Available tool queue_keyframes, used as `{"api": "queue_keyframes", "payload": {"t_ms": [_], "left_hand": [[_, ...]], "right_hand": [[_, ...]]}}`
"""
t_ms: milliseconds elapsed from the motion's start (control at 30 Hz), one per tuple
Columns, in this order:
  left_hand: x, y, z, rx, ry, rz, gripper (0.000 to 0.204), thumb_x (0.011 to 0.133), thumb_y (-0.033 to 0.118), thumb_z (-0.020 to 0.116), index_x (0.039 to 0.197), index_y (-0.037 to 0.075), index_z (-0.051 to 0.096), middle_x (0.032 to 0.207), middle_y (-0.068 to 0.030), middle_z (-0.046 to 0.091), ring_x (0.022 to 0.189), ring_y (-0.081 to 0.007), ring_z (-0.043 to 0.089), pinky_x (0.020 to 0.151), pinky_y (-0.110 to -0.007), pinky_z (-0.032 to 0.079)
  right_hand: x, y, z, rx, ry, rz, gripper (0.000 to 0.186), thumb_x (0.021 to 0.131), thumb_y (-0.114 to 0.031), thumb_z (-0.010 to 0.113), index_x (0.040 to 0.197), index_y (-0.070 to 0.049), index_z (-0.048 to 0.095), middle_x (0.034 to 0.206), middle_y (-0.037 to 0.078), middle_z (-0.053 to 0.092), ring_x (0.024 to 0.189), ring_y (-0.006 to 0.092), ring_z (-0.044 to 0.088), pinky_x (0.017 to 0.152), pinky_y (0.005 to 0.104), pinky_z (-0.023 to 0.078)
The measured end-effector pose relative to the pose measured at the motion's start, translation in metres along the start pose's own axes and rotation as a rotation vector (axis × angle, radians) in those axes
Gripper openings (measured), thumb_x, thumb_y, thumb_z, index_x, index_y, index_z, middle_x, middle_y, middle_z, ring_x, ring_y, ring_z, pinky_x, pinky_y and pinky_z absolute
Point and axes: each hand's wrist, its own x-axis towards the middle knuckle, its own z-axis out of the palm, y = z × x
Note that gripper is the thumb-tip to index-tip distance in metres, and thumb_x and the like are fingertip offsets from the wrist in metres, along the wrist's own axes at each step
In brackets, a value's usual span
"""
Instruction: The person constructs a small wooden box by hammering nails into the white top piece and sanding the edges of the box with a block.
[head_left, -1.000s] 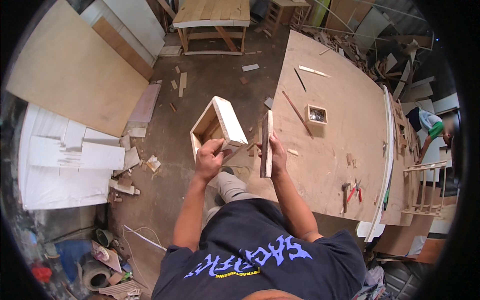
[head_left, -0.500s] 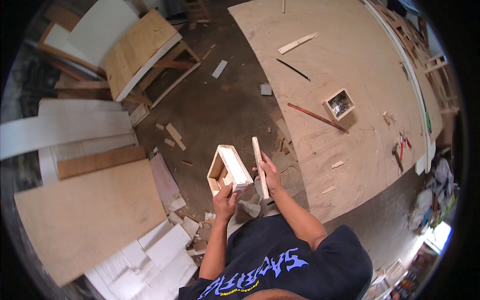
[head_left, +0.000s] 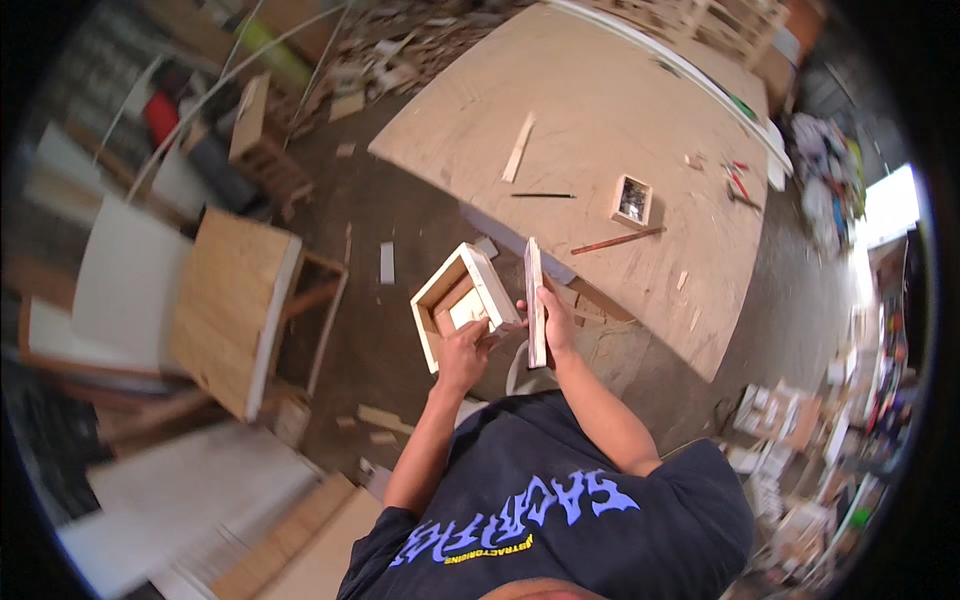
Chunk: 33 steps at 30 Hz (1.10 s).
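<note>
My left hand grips the lower edge of an open, shallow wooden box, fingers curled over its rim. The box is tilted, its pale inside facing up and left. In my right hand is a flat wooden piece, held upright and seen nearly edge-on, close beside the box's right wall. A narrow gap shows between the two along most of their length. Both are held in front of my body, short of the worktable.
On the large wooden worktable lie a small box of shiny metal bits, a reddish bar, a dark thin rod, a wood strip and red-handled tools. A wooden stand and boards are at left; offcuts litter the floor.
My view has turned to the right, so the worktable sits farther left and the stand lower. The left hand's fingers have shifted over the box's rim. Both wooden pieces stay held.
</note>
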Motion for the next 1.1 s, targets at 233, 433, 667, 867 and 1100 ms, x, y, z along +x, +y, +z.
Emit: {"api": "queue_keyframes", "payload": {"t_ms": [233,433,667,867,1100], "left_hand": [[0.098,-0.018,-0.021,0.161,-0.212,0.396,0.025,0.087,0.011,0.077,0.112,0.009,0.073,0.098,-0.01,0.076,0.085,-0.0358,0.074,0.07,-0.047,0.059],[0.197,-0.039,0.013,0.232,-0.379,0.707,0.024,0.084,0.008,0.07,0.108,0.01,0.073,0.091,-0.0104,0.074,0.089,-0.0319,0.075,0.076,-0.046,0.059],[0.297,-0.096,0.042,0.268,-0.468,0.966,0.015,0.088,0.011,0.065,0.101,0.011,0.071,0.094,-0.0108,0.074,0.09,-0.0337,0.075,0.075,-0.048,0.061],[0.363,-0.086,0.05,0.266,-0.526,0.919,0.011,0.088,0.012,0.067,0.099,0.01,0.069,0.095,-0.0102,0.075,0.089,-0.0344,0.075,0.074,-0.048,0.061],[0.428,-0.111,-0.008,0.208,-0.567,0.802,0.011,0.091,0.013,0.066,0.1,0.01,0.069,0.098,-0.0109,0.076,0.089,-0.036,0.075,0.074,-0.05,0.061]], "right_hand": [[-0.007,0.022,0.004,-0.06,0.206,-0.213,0.061,0.105,-0.029,0.061,0.162,-0.012,0.048,0.13,0.002,0.065,0.096,0.0136,0.071,0.063,0.0242,0.057],[0.036,0.01,0.03,0.125,0.451,-0.315,0.064,0.104,-0.031,0.065,0.161,-0.007,0.048,0.118,0.003,0.067,0.088,0.0122,0.068,0.06,0.0249,0.056],[0.104,0.001,0.072,0.274,0.594,-0.343,0.064,0.103,-0.033,0.068,0.159,-0.008,0.051,0.113,0.004,0.068,0.089,0.0126,0.069,0.062,0.0263,0.056],[0.125,0.002,0.09,0.238,0.74,-0.392,0.066,0.102,-0.028,0.069,0.161,-0.006,0.049,0.12,0.005,0.069,0.089,0.0132,0.07,0.062,0.0261,0.055],[0.15,0.008,0.136,0.151,1.002,-0.435,0.061,0.105,-0.027,0.063,0.162,-0.011,0.048,0.133,0.002,0.067,0.096,0.0129,0.073,0.062,0.0242,0.056]]}}
